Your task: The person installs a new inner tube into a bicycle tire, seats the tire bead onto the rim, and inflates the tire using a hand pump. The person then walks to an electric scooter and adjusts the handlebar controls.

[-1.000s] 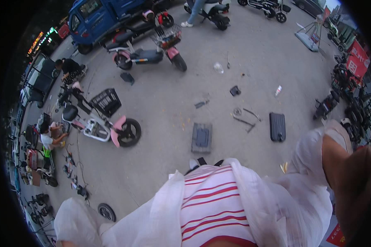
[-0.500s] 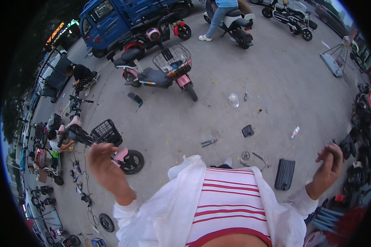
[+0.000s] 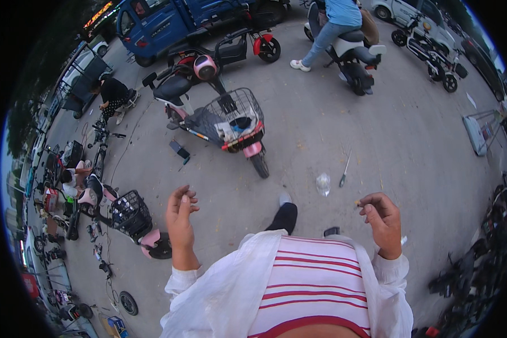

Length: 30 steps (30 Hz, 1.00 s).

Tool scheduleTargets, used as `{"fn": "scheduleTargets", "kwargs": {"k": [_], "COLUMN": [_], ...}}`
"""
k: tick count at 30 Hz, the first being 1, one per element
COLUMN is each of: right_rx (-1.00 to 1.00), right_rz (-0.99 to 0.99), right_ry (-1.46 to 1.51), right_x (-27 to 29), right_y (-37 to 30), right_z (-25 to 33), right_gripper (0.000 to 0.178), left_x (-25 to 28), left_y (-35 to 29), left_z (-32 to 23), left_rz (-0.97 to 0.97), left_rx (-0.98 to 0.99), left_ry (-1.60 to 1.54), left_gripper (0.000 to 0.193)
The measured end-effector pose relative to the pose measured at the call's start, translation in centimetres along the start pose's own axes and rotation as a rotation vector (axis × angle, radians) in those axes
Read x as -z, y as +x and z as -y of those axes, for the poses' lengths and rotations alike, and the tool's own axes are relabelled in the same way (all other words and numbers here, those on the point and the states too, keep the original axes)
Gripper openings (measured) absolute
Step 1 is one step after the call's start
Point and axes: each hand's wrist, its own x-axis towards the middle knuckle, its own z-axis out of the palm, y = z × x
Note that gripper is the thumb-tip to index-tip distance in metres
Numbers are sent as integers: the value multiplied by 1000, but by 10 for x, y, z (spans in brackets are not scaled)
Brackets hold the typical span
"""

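Observation:
My left hand (image 3: 181, 225) is raised in front of me, fingers loosely bent and apart, with nothing in it. My right hand (image 3: 384, 224) is also up, its fingers curved and thumb apart, and no object shows in its grip. Neither hand touches anything. Beyond the hands stands a pink and grey electric scooter (image 3: 203, 121) with a wire basket (image 3: 250, 104) holding a few items. Nearer the right hand, a clear plastic object (image 3: 323, 184) lies on the ground beside a long screwdriver (image 3: 345, 169). My dark-trousered leg (image 3: 283, 218) is stretched forward.
A second pink scooter (image 3: 152, 242) with a black basket (image 3: 130, 211) stands at left, near two crouching people. A blue truck (image 3: 160, 28) and a person on a white scooter (image 3: 349, 48) are ahead. Dark scooter parts (image 3: 473, 262) crowd the right side. A loose wheel (image 3: 128, 302) lies lower left.
The view has moved forward, bringing the basket scooter, screwdriver and clear plastic object nearer. Both hands have come inward. A leg now shows in front, and several ground parts have left view.

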Motion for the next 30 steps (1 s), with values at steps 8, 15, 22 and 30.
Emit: {"fn": "scheduleTargets", "kwargs": {"k": [8, 15, 22, 30], "right_rx": [-165, -224, -134, -95], "right_rz": [-225, -221, -13, 509], "right_ry": [-18, -55, -52, 5], "right_x": [23, 44, 50, -43], "right_y": [258, 471, 760, 1047], "right_z": [-16, -47, -73, -61], "right_gripper": [18, 21, 22, 20], "left_x": [-136, -223, -246, -253], "left_y": [286, 490, 670, 771], "left_z": [28, 65, 141, 156], "left_rz": [-35, -223, -689, -921], "left_rx": [117, 34, -103, 245], "left_ry": [-167, -26, 488, 1010], "left_gripper": [39, 41, 43, 74]}}
